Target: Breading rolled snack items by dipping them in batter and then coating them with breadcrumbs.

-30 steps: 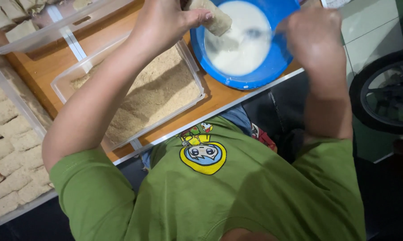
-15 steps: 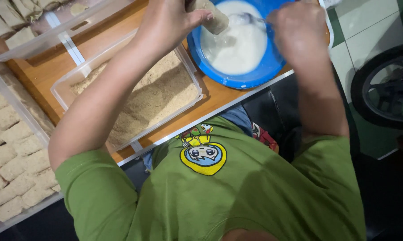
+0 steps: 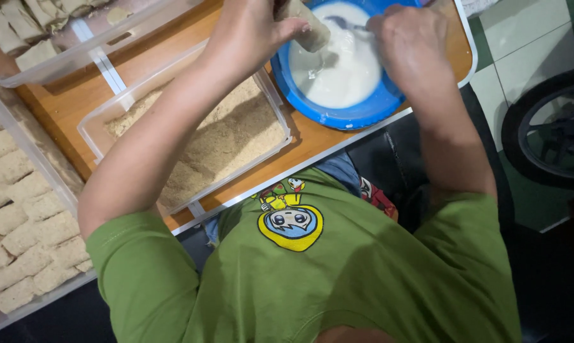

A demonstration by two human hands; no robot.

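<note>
While we look down over our green shirt (image 3: 312,279), a clear tub of breadcrumbs (image 3: 198,136) sits at ten o'clock and a blue bowl of white batter (image 3: 350,70) at twelve. Our left hand (image 3: 252,28) pinches a pale roll (image 3: 306,28) at the bowl's left rim. Our right hand (image 3: 407,38) closes around a spoon (image 3: 347,24) dipping into the batter.

The left hand (image 3: 252,28) holds a pale roll (image 3: 307,28) over the blue bowl (image 3: 357,111) of white batter; the right hand (image 3: 407,38) grips a spoon (image 3: 344,24) inside it.
</note>
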